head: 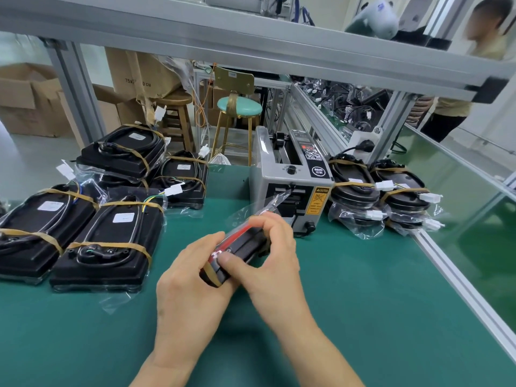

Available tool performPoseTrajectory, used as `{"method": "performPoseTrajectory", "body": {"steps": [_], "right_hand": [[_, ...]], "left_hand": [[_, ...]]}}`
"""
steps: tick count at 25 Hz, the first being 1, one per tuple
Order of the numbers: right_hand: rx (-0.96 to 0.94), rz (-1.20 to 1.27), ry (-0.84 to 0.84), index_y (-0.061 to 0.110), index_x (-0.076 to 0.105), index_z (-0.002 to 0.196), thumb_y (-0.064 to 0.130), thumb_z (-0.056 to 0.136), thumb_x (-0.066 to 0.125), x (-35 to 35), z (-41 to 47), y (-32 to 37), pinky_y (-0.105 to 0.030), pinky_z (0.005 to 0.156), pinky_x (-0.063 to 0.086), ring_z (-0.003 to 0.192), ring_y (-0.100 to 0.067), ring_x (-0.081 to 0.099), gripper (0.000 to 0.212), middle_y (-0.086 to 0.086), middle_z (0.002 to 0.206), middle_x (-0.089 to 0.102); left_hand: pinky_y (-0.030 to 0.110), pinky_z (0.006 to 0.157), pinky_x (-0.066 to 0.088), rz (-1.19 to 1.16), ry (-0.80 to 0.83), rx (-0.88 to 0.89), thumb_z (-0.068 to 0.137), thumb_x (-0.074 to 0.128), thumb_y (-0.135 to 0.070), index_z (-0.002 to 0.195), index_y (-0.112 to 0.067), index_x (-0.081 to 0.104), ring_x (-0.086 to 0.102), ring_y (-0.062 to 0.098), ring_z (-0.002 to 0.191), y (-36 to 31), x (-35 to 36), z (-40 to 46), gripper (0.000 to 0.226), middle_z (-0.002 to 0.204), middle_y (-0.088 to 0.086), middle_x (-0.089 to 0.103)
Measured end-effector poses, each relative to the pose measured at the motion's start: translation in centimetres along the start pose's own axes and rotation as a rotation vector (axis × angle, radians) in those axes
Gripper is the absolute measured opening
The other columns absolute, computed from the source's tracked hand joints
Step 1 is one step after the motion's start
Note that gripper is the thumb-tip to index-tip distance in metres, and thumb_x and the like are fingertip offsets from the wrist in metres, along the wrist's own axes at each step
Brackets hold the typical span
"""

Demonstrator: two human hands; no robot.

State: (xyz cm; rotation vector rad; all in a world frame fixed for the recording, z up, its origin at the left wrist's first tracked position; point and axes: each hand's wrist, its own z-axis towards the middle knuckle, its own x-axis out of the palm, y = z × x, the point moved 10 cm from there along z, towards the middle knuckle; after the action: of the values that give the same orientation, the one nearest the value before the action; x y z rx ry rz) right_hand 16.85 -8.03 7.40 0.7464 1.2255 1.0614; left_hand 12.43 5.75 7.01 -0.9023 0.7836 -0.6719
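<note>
Bagged unit [245, 244] is pinched by left hand [192, 275] and right hand [279, 252], probably mid-wrap. Next, tape likely gets pulled from the dispenser [290, 177] just beyond the grip.

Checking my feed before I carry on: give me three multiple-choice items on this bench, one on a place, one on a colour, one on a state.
1. Where does the grey tape dispenser stand?
A. On the green mat, just beyond the bagged black unit
B. On the overhead shelf
C. On the wooden stool

2. What colour is the stripe on that unit?
A. Blue
B. Red
C. Yellow

3. How is the unit held?
A. It lies untouched
B. By one hand alone
C. By the left hand and the right hand together

Right letters:
1 A: the dispenser sits on the mat directly behind the unit.
2 B: the stripe shows red along the unit's upper edge.
3 C: fingers of both hands curl round the unit.
</note>
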Motion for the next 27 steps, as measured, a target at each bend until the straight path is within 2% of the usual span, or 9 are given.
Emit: {"method": "performPoseTrajectory", "body": {"steps": [2, 4, 7, 9, 11, 15, 17, 21, 27], "right_hand": [[0.019, -0.038, -0.019, 0.044, 0.048, 0.110, 0.041, 0.055, 0.072, -1.8, 1.0, -0.8, -0.041, 0.113, 0.026, 0.125, 0.006, 0.036, 0.060, 0.030, 0.127, 0.039], [0.049, -0.017, -0.005, 0.045, 0.046, 0.116, 0.041, 0.063, 0.073, -3.5, 2.1, -2.1, -0.035, 0.115, 0.025, 0.125, 0.009, 0.036, 0.059, 0.032, 0.129, 0.040], [0.135, 0.053, 0.237, 0.043, 0.049, 0.121, 0.036, 0.086, 0.069, -1.1, 2.7, -4.7, -0.025, 0.112, 0.029, 0.127, 0.007, 0.039, 0.041, 0.021, 0.137, 0.045], [0.174, 0.131, 0.294, 0.046, 0.051, 0.115, 0.037, 0.091, 0.063, 0.5, 2.5, -6.0, -0.018, 0.103, 0.036, 0.120, 0.006, 0.048, 0.028, 0.017, 0.129, 0.055], [0.167, 0.199, 0.232, 0.037, 0.062, 0.102, 0.038, 0.090, 0.064, 0.3, 3.2, -6.1, -0.013, 0.087, 0.042, 0.098, 0.009, 0.058, 0.012, 0.020, 0.106, 0.065], [0.157, 0.173, 0.254, 0.027, 0.071, 0.086, 0.048, 0.086, 0.061, -0.5, 5.3, -5.2, -0.015, 0.077, 0.046, 0.084, 0.004, 0.063, 0.023, 0.017, 0.088, 0.072], [0.242, 0.137, 0.140, 0.024, 0.070, 0.085, 0.042, 0.092, 0.056, -2.0, 6.6, -6.3, -0.019, 0.073, 0.044, 0.074, 0.000, 0.062, 0.023, 0.014, 0.080, 0.069], [0.347, 0.147, -0.269, -0.007, 0.053, 0.073, 0.020, 0.089, 0.055, -7.0, 8.1, -8.6, -0.030, 0.064, 0.030, 0.064, -0.019, 0.035, 0.031, -0.007, 0.065, 0.044], [0.402, 0.166, -0.410, 0.014, 0.066, 0.063, 0.028, 0.086, 0.067, -7.1, 8.6, -8.2, -0.034, 0.072, 0.050, 0.066, -0.019, 0.054, 0.027, 0.000, 0.063, 0.062]], "left_hand": [[0.018, 0.086, 0.049, -0.041, 0.019, -0.039, 0.057, 0.087, 0.000, 0.107, -0.023, 0.069, 0.064, -0.002, 0.086, 0.6, -0.8, 0.3, 0.058, 0.093, -0.017, 0.070], [0.002, 0.068, 0.044, -0.071, 0.056, -0.086, 0.050, 0.091, -0.007, 0.099, -0.034, 0.071, 0.059, -0.011, 0.068, 1.4, -1.8, 0.6, 0.060, 0.074, -0.025, 0.067], [0.006, 0.054, 0.046, -0.068, 0.173, -0.190, 0.028, 0.097, -0.024, 0.089, -0.052, 0.068, 0.058, -0.005, 0.060, 2.7, -3.1, 1.1, 0.073, 0.072, -0.021, 0.068], [0.008, 0.066, 0.046, 0.127, 0.226, -0.148, 0.033, 0.097, -0.031, 0.096, -0.050, 0.064, 0.062, 0.007, 0.079, 2.1, -3.5, 1.6, 0.073, 0.089, -0.015, 0.070], [0.019, 0.093, 0.037, 0.395, 0.236, 0.093, 0.048, 0.093, -0.031, 0.115, -0.040, 0.059, 0.054, 0.010, 0.110, -1.2, -2.6, 2.2, 0.076, 0.121, -0.019, 0.059], [0.022, 0.099, 0.032, 0.652, 0.423, 0.388, 0.071, 0.070, -0.053, 0.143, -0.041, 0.025, 0.037, 0.008, 0.127, -5.7, 3.6, 2.0, 0.086, 0.145, -0.020, 0.029], [0.022, 0.097, 0.035, 0.722, 0.441, 0.358, 0.079, 0.062, -0.054, 0.144, -0.042, 0.022, 0.036, 0.007, 0.126, -5.1, 4.6, 3.0, 0.077, 0.142, -0.023, 0.030], [0.022, 0.094, 0.035, 0.619, 0.427, 0.272, 0.074, 0.071, -0.046, 0.139, -0.033, 0.041, 0.042, 0.009, 0.119, -3.3, 4.1, 4.1, 0.073, 0.129, -0.020, 0.048], [0.027, 0.085, 0.043, 0.623, 0.390, 0.304, 0.062, 0.080, -0.032, 0.120, -0.026, 0.061, 0.051, 0.012, 0.105, -3.8, 3.9, 3.7, 0.062, 0.110, -0.018, 0.060]]}}
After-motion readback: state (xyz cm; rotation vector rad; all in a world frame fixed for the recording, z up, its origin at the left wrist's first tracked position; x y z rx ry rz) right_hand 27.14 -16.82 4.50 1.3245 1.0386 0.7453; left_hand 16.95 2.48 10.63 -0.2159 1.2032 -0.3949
